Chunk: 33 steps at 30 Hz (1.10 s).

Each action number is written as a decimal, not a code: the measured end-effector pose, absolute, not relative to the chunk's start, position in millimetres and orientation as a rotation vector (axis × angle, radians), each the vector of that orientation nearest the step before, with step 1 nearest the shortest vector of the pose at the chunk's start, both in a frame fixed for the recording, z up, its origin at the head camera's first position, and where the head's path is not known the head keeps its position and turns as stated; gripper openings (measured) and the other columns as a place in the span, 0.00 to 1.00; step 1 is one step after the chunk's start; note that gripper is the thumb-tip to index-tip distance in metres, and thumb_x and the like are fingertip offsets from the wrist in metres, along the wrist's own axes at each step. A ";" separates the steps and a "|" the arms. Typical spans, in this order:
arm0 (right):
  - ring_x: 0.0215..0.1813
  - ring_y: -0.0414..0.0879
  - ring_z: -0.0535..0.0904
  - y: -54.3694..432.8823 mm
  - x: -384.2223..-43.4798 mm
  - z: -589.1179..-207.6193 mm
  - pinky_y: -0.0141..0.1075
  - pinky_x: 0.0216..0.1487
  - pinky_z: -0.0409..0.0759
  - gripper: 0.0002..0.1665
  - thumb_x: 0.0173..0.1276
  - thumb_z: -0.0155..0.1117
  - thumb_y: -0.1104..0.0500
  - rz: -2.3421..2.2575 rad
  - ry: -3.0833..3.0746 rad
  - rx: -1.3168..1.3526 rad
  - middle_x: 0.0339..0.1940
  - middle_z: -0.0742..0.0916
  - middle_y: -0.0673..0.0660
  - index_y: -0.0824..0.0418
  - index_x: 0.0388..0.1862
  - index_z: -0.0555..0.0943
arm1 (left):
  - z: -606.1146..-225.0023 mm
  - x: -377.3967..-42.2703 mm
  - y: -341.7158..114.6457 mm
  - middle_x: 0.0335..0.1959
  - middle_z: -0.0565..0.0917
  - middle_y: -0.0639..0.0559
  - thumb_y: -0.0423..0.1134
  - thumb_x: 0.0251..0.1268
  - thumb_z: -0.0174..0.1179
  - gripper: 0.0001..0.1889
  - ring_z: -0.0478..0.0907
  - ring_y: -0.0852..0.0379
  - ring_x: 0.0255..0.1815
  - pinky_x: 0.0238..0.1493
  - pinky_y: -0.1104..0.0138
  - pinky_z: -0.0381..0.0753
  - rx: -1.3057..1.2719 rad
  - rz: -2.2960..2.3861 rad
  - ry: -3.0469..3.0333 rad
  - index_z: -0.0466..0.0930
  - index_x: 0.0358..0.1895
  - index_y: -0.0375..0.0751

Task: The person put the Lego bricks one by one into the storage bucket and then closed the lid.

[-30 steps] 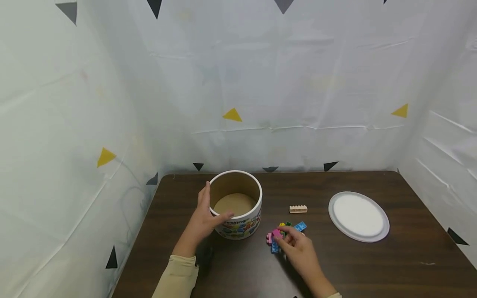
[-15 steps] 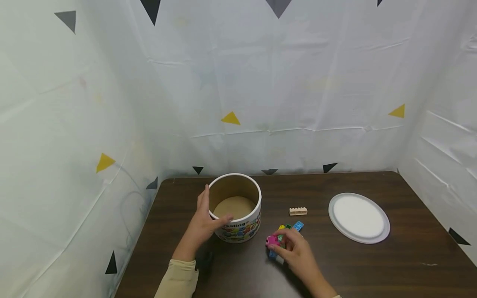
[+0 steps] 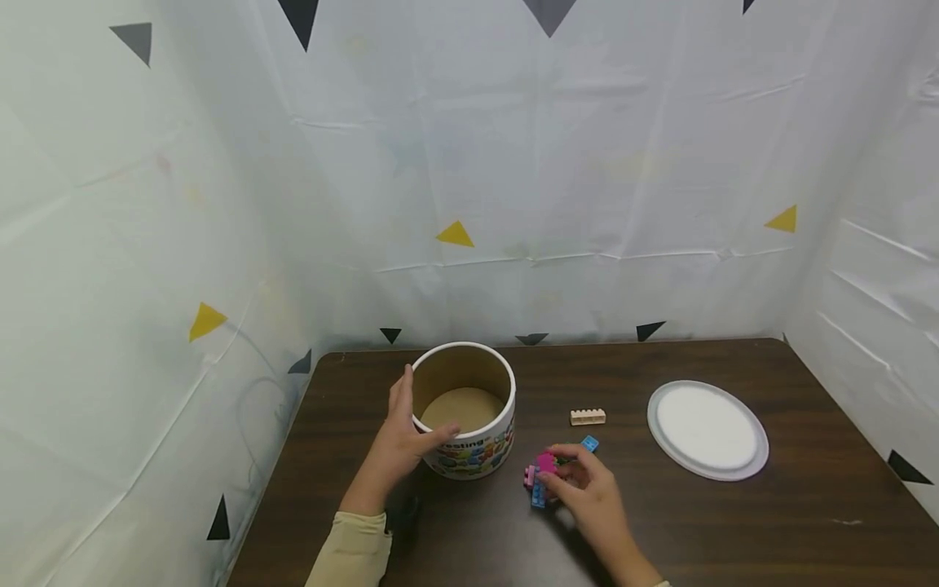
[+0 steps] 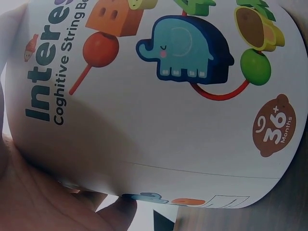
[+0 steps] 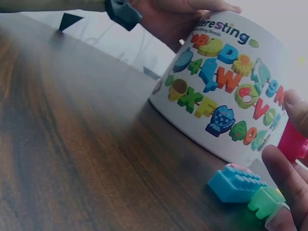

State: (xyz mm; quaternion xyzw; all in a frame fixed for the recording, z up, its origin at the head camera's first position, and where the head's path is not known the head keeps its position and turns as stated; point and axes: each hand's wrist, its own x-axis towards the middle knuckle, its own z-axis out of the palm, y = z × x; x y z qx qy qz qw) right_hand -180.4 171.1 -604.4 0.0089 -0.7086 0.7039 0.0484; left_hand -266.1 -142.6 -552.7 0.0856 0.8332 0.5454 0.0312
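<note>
My left hand (image 3: 396, 447) holds a white round tub (image 3: 475, 453) at its left side, thumb over the front rim. Printed letters, fruit and an elephant decorate the tub's wall (image 4: 192, 130); inside, only the bare bottom shows. Right of it, my right hand (image 3: 592, 494) pinches a magenta toy brick (image 3: 546, 462) between thumb and fingers, just above a small cluster. That cluster includes a blue brick (image 3: 539, 494), a pink brick (image 3: 529, 477) and a green brick (image 5: 264, 198). My right fingers hide part of the pile.
A light blue brick (image 3: 590, 443) lies beyond my right fingers. Farther back is a beige brick (image 3: 588, 417). A white round lid (image 3: 707, 430) lies flat on the right of the dark wooden table (image 3: 829, 489). White sheets (image 3: 543, 163) enclose the table's back and sides.
My right hand keeps the magenta brick, which shifted slightly left and toward me, then back over the cluster. My left hand stays on the tub.
</note>
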 end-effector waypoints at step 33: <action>0.52 0.45 0.91 175.3 -209.8 -570.0 0.39 0.61 0.89 0.18 0.86 0.61 0.59 2.584 -1.744 0.033 0.55 0.89 0.53 0.67 0.66 0.74 | -552.8 -270.5 -129.5 0.91 0.43 0.52 0.60 0.59 0.81 0.69 0.57 0.29 0.86 0.79 0.29 0.62 0.295 1.696 2.572 0.32 0.91 0.67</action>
